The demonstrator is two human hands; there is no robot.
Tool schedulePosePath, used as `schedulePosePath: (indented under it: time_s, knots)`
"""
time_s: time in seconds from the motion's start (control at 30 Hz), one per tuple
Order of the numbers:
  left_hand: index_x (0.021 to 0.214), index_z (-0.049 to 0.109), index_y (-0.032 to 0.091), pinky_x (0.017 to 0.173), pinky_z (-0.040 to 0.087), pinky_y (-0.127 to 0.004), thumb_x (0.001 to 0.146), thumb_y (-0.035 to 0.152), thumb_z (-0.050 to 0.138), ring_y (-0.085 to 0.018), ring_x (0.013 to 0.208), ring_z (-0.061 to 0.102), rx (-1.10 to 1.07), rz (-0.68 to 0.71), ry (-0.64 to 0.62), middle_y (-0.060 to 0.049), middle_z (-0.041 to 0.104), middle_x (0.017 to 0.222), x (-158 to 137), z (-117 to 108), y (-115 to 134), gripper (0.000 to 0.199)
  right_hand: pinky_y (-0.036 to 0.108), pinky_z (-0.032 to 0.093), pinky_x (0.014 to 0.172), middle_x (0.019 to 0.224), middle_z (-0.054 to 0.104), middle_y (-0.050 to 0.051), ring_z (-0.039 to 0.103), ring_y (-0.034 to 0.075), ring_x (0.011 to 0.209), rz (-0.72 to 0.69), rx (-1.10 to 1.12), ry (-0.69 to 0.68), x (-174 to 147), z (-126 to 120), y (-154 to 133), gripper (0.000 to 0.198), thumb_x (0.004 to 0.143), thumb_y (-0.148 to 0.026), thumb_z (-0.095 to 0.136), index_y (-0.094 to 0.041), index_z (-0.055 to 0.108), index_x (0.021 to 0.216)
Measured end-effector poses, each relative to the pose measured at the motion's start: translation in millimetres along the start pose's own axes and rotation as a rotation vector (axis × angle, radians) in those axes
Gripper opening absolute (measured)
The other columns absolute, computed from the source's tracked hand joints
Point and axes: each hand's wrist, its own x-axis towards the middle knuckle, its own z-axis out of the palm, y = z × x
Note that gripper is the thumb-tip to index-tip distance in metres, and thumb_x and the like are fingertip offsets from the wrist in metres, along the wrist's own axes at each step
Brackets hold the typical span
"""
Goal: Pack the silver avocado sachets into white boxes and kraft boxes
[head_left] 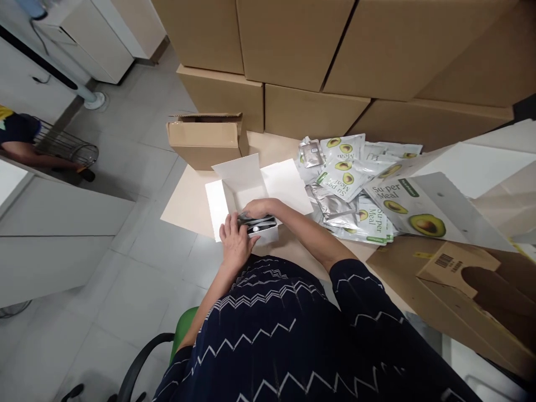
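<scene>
White carton (270, 237) on the tabletop (188, 206), close before the person, its flaps spread so that the mouth is open from above. Dark packets (259, 224) sit inside toward the near wall; whether upright or tilted, I cannot tell. The left hand (235, 240) lies over the near left corner, fingers spread, a placement that would steady the thin walls; whether it grips carton or packets is unclear from here. The right hand (258, 208) reaches in from the opposite side, fingers curled down at the packets; the tips are hidden, so I cannot say how tightly it holds, if at all. Su-per Meal pouches (343, 177) and silver sachets (333, 204) lie heaped beside the right forearm, presumably for easy reach. Brown cartons (293, 44) stand stacked behind, probably to save room.
</scene>
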Motion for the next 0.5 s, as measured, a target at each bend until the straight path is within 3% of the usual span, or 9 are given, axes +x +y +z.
schedulePosePath:
  time_s: [0.07, 0.13, 0.23, 0.3, 0.33, 0.4, 0.43, 0.5]
  knots:
    - [0.104, 0.067, 0.015, 0.112, 0.027, -0.071, 0.087, 0.046, 0.067, -0.047, 0.147, 0.029, 0.017, 0.006, -0.03, -0.024, 0.041, 0.155, 4.1, -2.4, -1.3, 0.035, 0.033, 0.045, 0.072, 0.096, 0.073, 0.012, 0.064, 0.023, 0.081, 0.033, 0.02, 0.027, -6.4, 1.5, -5.2, 0.027, 0.094, -0.026, 0.051, -0.013, 0.075, 0.096]
    - [0.105, 0.067, 0.016, 0.111, 0.026, -0.074, 0.087, 0.047, 0.067, -0.048, 0.146, 0.029, 0.026, 0.019, -0.061, -0.022, 0.048, 0.15, 8.0, -3.4, -3.7, 0.035, 0.035, 0.047, 0.077, 0.101, 0.073, 0.013, 0.067, 0.026, 0.089, 0.038, 0.118, 0.153, -21.9, 5.2, -9.4, 0.025, 0.093, -0.025, 0.052, -0.014, 0.074, 0.098]
    - [0.11, 0.067, 0.018, 0.111, 0.026, -0.075, 0.086, 0.049, 0.068, -0.047, 0.146, 0.029, 0.023, 0.029, -0.073, -0.021, 0.053, 0.145, 11.2, -2.8, -7.3, 0.039, 0.034, 0.05, 0.09, 0.118, 0.072, 0.01, 0.067, 0.023, 0.105, -0.11, 0.498, 0.603, -62.0, 19.5, -6.0, 0.027, 0.094, -0.029, 0.054, -0.018, 0.069, 0.113]
    - [0.113, 0.067, 0.018, 0.112, 0.026, -0.073, 0.086, 0.049, 0.068, -0.046, 0.147, 0.028, 0.019, 0.03, -0.075, -0.02, 0.053, 0.145, 11.3, -2.5, -8.4, 0.041, 0.031, 0.053, 0.088, 0.114, 0.072, 0.007, 0.069, 0.018, 0.099, -0.102, 0.818, 0.971, -94.3, 37.4, 8.1, 0.031, 0.097, -0.04, 0.05, -0.021, 0.065, 0.116]
    - [0.114, 0.067, 0.018, 0.113, 0.025, -0.073, 0.086, 0.049, 0.068, -0.046, 0.148, 0.027, 0.021, 0.028, -0.083, -0.02, 0.052, 0.146, 11.2, -2.7, -8.4, 0.042, 0.03, 0.055, 0.082, 0.106, 0.073, 0.006, 0.07, 0.017, 0.09, 0.0, 0.939, 1.13, -109.8, 49.3, 18.9, 0.034, 0.098, -0.045, 0.046, -0.021, 0.065, 0.113]
    - [0.117, 0.067, 0.017, 0.115, 0.024, -0.071, 0.087, 0.049, 0.067, -0.045, 0.149, 0.025, 0.039, 0.013, -0.112, -0.019, 0.051, 0.147, 10.9, -3.9, -7.5, 0.043, 0.029, 0.055, 0.071, 0.089, 0.072, 0.006, 0.068, 0.015, 0.073, 0.372, 0.986, 1.328, -136.2, 79.3, 44.7, 0.04, 0.098, -0.051, 0.042, -0.019, 0.065, 0.1]
    - [0.118, 0.067, 0.017, 0.115, 0.024, -0.07, 0.088, 0.049, 0.066, -0.045, 0.15, 0.023, 0.051, 0.004, -0.13, -0.019, 0.05, 0.148, 10.9, -4.7, -6.9, 0.044, 0.029, 0.054, 0.069, 0.084, 0.071, 0.007, 0.067, 0.016, 0.071, 0.562, 0.935, 1.316, -146.0, 96.7, 57.8, 0.04, 0.098, -0.051, 0.043, -0.018, 0.065, 0.091]
    - [0.12, 0.067, 0.017, 0.116, 0.023, -0.069, 0.088, 0.05, 0.066, -0.044, 0.151, 0.021, 0.07, -0.006, -0.159, -0.019, 0.049, 0.149, 11.0, -6.3, -5.8, 0.046, 0.031, 0.053, 0.07, 0.075, 0.067, 0.009, 0.067, 0.019, 0.072, 0.849, 0.714, 1.07, -157.4, 133.5, 79.8, 0.037, 0.095, -0.044, 0.05, -0.018, 0.06, 0.071]
